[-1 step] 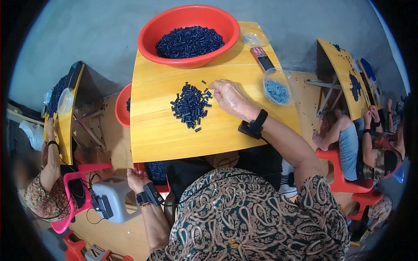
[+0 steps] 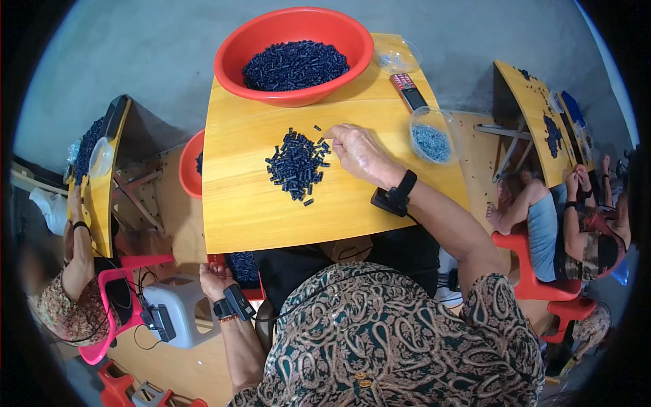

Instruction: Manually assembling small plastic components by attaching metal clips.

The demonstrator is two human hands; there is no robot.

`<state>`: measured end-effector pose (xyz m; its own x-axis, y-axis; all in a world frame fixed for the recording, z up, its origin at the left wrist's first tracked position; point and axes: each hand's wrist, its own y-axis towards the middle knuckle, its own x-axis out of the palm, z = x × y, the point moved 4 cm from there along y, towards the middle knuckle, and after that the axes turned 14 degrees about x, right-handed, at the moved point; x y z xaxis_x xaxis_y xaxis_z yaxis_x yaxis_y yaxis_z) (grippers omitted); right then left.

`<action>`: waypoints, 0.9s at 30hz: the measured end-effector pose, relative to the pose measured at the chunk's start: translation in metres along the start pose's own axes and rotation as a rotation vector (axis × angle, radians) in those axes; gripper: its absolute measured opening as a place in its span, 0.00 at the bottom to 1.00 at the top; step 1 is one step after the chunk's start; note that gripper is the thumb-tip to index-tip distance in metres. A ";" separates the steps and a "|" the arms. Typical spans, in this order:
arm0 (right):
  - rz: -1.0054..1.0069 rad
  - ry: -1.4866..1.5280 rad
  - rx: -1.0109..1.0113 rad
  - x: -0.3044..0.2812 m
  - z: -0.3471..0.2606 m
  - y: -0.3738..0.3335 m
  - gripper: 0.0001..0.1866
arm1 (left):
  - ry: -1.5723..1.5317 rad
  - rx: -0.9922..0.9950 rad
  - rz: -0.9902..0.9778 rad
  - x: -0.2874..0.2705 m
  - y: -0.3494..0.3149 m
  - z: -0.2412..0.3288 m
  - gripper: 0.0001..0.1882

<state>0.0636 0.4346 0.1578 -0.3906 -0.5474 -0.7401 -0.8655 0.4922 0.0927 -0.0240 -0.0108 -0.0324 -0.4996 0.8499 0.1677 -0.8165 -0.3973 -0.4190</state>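
Observation:
A loose pile of small dark tubular pieces (image 2: 297,165) lies on the yellow table (image 2: 251,227) in front of me. My right hand (image 2: 361,154) rests at the pile's upper right edge, thumb and forefinger drawn together beside a few stray pieces. Whatever sits between those fingertips is too small to make out. Below the table's front edge, my left hand (image 2: 215,281) is held with its fingers curled, palm partly up. It is next to a red container (image 2: 253,294) of similar dark pieces, and its fingertips' contents cannot be seen.
A large red basin (image 2: 230,64) of dark pieces stands at the table's back. To the right are a clear tub (image 2: 431,141) of small silvery pieces, a red-and-black phone (image 2: 408,91) and a clear lid (image 2: 400,61). People work at tables on both sides.
The fingers of my left hand have shifted slightly and look a little more curled. My right hand and the pile look the same.

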 end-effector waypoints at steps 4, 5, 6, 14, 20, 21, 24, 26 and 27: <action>-0.013 -0.057 -0.053 0.003 -0.014 0.000 0.09 | 0.086 -0.130 0.108 0.015 -0.011 -0.001 0.09; -0.020 -0.056 -0.052 0.003 -0.016 -0.002 0.09 | 0.058 -0.098 0.032 0.014 -0.011 -0.006 0.09; -0.010 0.024 -0.116 0.002 -0.021 -0.007 0.08 | 0.061 -0.099 0.038 0.009 -0.009 -0.010 0.09; -0.059 0.095 -0.143 0.007 -0.020 -0.028 0.08 | 0.166 -0.185 0.174 0.018 -0.018 -0.015 0.10; -0.169 0.057 -0.141 0.023 -0.023 -0.034 0.04 | 0.066 -0.055 -0.012 -0.003 0.026 -0.018 0.13; -0.194 0.026 -0.144 0.024 -0.024 -0.034 0.04 | 0.066 -0.054 -0.012 -0.001 0.025 -0.018 0.13; -0.234 -0.023 -0.148 0.025 -0.021 -0.034 0.04 | 0.025 0.109 0.048 0.015 0.006 -0.001 0.10; -0.248 -0.041 -0.152 0.026 -0.019 -0.034 0.04 | 0.043 0.281 0.114 0.025 -0.016 0.025 0.09; -0.246 -0.049 -0.158 0.027 -0.019 -0.034 0.04 | 0.041 0.284 0.113 0.025 -0.017 0.029 0.09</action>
<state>0.0769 0.3903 0.1472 -0.1508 -0.6021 -0.7840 -0.9720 0.2351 0.0064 -0.0315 0.0070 0.0047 -0.5845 0.8057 0.0961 -0.8075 -0.5660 -0.1659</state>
